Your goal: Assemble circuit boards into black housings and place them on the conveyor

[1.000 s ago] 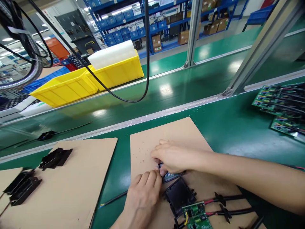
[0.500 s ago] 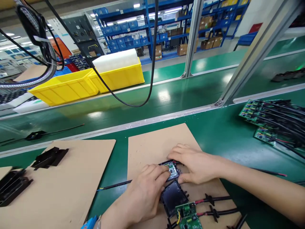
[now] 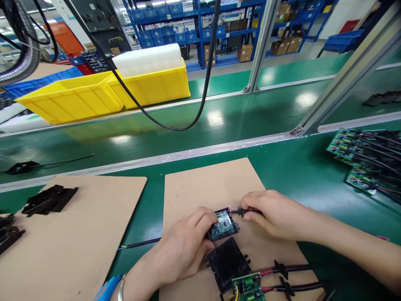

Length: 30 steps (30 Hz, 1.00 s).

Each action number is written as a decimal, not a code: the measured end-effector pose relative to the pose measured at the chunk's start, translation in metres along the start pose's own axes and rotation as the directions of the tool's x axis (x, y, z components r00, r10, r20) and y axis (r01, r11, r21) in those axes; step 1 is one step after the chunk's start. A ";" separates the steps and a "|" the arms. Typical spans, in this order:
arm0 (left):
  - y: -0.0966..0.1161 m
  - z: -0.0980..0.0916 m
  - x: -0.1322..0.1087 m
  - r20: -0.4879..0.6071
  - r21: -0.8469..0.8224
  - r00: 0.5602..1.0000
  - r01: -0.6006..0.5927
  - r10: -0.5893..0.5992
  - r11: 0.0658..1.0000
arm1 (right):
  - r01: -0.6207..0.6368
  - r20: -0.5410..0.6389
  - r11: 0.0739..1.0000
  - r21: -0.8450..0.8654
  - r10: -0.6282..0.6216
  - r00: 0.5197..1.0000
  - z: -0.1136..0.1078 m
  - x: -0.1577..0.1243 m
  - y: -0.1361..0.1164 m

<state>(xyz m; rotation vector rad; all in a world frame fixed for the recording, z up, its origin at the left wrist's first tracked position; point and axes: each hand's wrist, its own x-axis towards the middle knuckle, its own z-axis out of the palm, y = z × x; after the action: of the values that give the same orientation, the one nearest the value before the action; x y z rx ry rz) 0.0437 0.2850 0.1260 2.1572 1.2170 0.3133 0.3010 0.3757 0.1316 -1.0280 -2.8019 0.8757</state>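
A small black plastic case (image 3: 235,228) with a circuit board (image 3: 223,223) inside lies on the cardboard sheet (image 3: 200,184). My left hand (image 3: 191,242) grips the left end of this case, fingers on top and thumb at its near side. At the right, my right hand (image 3: 266,213) pinches the black cable (image 3: 237,212) that leaves the case, close to its black grommet. Just nearer to me lies an empty black case half (image 3: 230,261). Green circuit boards (image 3: 247,284) with red wires and black cables lie beside it. Another cable (image 3: 140,242) runs out left from under my left hand.
More black cases (image 3: 50,200) lie on a second cardboard sheet (image 3: 75,238) at left. A pile of green boards with cables (image 3: 369,154) sits at right. Yellow bins (image 3: 84,96) stand beyond the metal rail (image 3: 188,154). A black cable loop (image 3: 175,127) hangs ahead.
My right hand has moved off the case to the right and now pinches its cable. My left hand stays at the case's left end. The camera view has shifted slightly.
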 end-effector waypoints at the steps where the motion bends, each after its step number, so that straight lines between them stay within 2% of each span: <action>1: 0.000 -0.001 0.000 0.000 -0.014 1.000 0.006 -0.006 1.000 | 0.004 -0.008 1.000 -0.001 -0.004 1.000 0.001 0.000 0.000; 4: 0.003 0.001 0.001 0.017 0.013 0.999 -0.027 0.027 1.000 | 0.015 -0.043 1.000 -0.008 -0.015 0.999 0.001 0.001 0.000; 9: 0.004 0.008 0.005 0.102 0.201 0.989 -0.125 0.106 0.972 | 0.034 -0.063 0.999 -0.001 -0.034 0.997 0.003 0.002 -0.003; 16: 0.000 0.015 0.006 0.080 0.242 0.989 -0.138 0.122 0.960 | 0.087 -0.048 0.995 0.057 -0.085 0.995 0.008 0.007 -0.014; 18: 0.001 0.016 0.006 0.088 0.251 0.989 -0.134 0.115 0.959 | 0.084 0.024 0.993 0.084 -0.086 0.996 0.004 0.013 -0.018; 20: 0.003 0.016 0.005 0.100 0.262 0.989 -0.128 0.105 0.956 | 0.066 0.143 0.993 0.095 -0.080 0.986 -0.002 0.022 -0.018; 24: 0.004 0.016 0.003 0.111 0.259 0.992 -0.093 0.066 0.961 | -0.012 0.390 0.993 0.119 -0.035 0.920 -0.015 0.042 -0.013; 27: 0.003 0.014 0.002 0.098 0.263 0.994 -0.071 0.047 0.962 | 0.016 0.498 1.000 0.008 -0.018 0.867 -0.021 0.056 -0.016; 30: 0.004 0.012 0.004 0.108 0.272 0.993 -0.067 0.039 0.960 | 0.087 0.556 0.988 -0.125 -0.003 0.831 -0.025 0.067 -0.024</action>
<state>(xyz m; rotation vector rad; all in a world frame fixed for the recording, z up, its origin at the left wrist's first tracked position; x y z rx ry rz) 0.0542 0.2825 0.1187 2.4143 1.2047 0.0557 0.2399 0.4142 0.1546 -0.8146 -3.3980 1.1371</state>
